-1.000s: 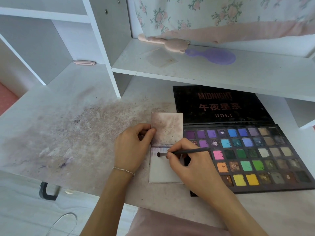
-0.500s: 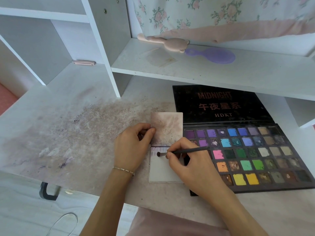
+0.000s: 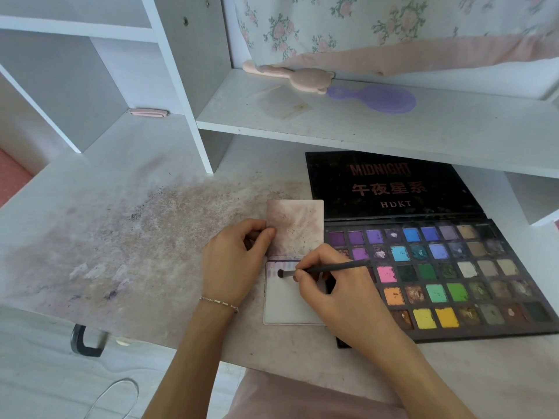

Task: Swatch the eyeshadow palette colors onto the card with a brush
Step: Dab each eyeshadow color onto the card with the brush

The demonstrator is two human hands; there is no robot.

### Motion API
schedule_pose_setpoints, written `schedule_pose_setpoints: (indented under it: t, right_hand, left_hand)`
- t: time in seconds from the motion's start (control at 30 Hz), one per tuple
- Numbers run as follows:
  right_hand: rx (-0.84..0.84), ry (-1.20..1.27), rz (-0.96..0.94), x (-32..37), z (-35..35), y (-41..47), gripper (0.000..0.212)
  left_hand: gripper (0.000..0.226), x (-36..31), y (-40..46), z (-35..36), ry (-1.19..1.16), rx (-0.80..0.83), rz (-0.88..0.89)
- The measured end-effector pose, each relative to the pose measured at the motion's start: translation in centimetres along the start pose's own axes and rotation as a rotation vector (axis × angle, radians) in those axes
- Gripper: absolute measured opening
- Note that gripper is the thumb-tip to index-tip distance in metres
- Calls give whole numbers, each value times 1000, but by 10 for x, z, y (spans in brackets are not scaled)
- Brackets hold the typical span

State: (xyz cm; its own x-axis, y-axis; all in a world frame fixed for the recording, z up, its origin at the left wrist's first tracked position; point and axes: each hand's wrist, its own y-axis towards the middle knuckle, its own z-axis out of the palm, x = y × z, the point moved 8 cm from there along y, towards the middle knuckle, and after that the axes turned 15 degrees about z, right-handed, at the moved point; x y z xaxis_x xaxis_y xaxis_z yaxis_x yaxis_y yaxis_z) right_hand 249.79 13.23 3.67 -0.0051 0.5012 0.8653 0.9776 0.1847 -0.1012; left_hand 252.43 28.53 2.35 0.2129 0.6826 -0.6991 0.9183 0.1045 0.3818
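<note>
Almost nothing differs from half a second ago: both hands and the brush keep the same places, and the view has shifted only slightly.

The right hand still pinches the dark brush between thumb and curled fingers, its grip closed round the handle. The brush lies nearly level, bristle tip pointing left and resting on the upper part of the white card, just below a faint purple streak at the card's far edge.

The left hand still grips the left edge of a stained pinkish card that lies just beyond the white one, thumb on top.

The open eyeshadow palette lies on the tabletop just right of both cards, lid laid back on the far side.
</note>
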Motion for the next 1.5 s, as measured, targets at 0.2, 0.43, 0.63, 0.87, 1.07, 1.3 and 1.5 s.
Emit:
schedule_pose_setpoints:
  t: [0.2,0.43,0.63,0.87,1.07,1.3,1.5]
  right_hand:
    - [-4,-11,0,-1,0,1,21]
    - [-99,197,-23,-3,-20,-4,10]
    - [-253,224,-10,-12,-51,-7,20]
    - [-422,185,56,-41,-98,-14,33]
    - [-523,73,158,-62,-125,-14,21]
    - [-474,-88,156,-62,-119,-8,27]
    - [-434,-137,109,-56,-114,-7,32]
  left_hand:
    - [11,1,0,0,9,0,-4]
    - [9,2,-1,0,-1,-6,-14]
    - [8,2,0,-1,-3,-10,-10]
    - [7,2,0,0,7,-15,-7]
    - [8,3,-1,-1,24,-17,-13]
    - [7,3,0,0,20,-12,-4]
    - [7,3,0,0,26,-18,-4]
